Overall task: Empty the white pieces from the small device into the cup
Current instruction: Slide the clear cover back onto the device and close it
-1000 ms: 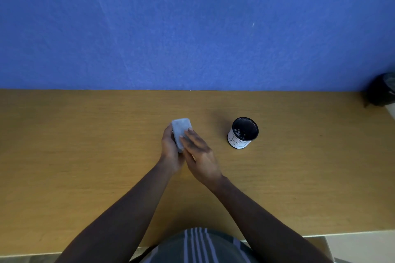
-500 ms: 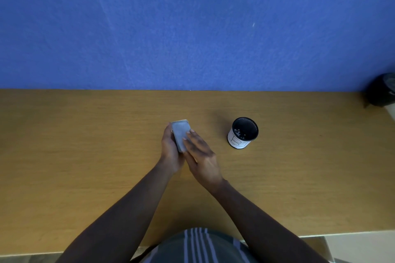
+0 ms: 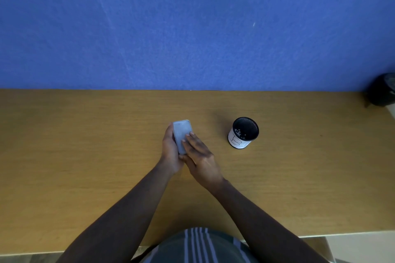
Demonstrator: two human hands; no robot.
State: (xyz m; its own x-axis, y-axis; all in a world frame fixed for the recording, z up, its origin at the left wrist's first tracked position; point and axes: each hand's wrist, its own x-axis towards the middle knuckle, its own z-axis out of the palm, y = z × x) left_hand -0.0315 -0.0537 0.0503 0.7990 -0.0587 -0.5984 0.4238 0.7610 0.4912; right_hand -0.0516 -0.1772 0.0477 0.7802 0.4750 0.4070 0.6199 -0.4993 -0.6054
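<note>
Both hands meet over the middle of the tabletop. The left hand has its grip wrapped around the small device, with the fingers curled up along its left side and the palm under it. The device is a flat, pale grey thing with round corners. It points away from the person and is held a little above the wood. I cannot tell if it is open or closed.

The right hand lies on the near part of the device. Its grip is not closed: the fingers are stretched out flat and close together, and their tips press on the grey top. The heel of this hand touches the left hand.

The cup stands upright on the tabletop, off to the right of the hands and apart from them. It is black inside, and its outside is white with thin dark lines drawn on it. Some small white pieces show inside the cup, against the dark inner wall on its left side.

A blue wall rises behind the tabletop. At the far right edge sits a dark round object, only partly seen. At the bottom, a striped shirt shows between the two bare arms.
</note>
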